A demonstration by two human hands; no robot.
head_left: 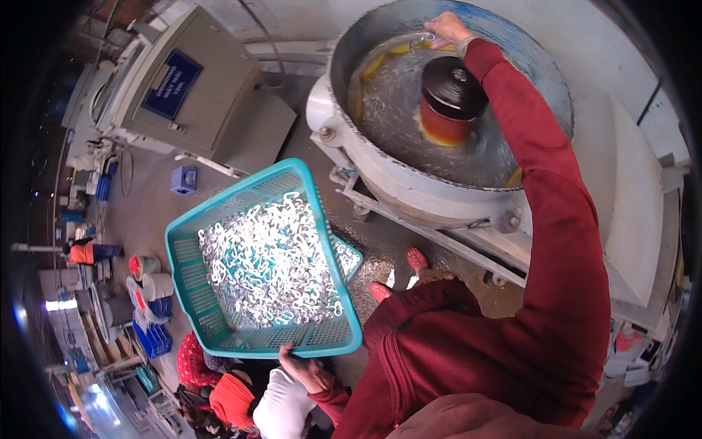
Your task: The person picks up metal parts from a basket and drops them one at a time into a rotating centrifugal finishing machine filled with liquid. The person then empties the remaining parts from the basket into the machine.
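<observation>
My left hand [306,369] grips the near rim of a teal plastic basket [191,282], held tilted at my left side. Many small shiny metal pieces [270,263] lie piled inside the basket. My right hand [447,28], at the end of a red sleeve, reaches far across a big round metal tub [380,157] and pinches a small shiny metal piece at its far rim. The tub holds grey wet material around a dark-capped orange centre hub [452,99].
A grey cabinet machine [197,88] with a blue plate stands at the left. My red shoes [398,274] are on a wet concrete floor. Another person in red and white [248,399] crouches below the basket. Buckets [150,278] and blue crates [150,338] sit far left.
</observation>
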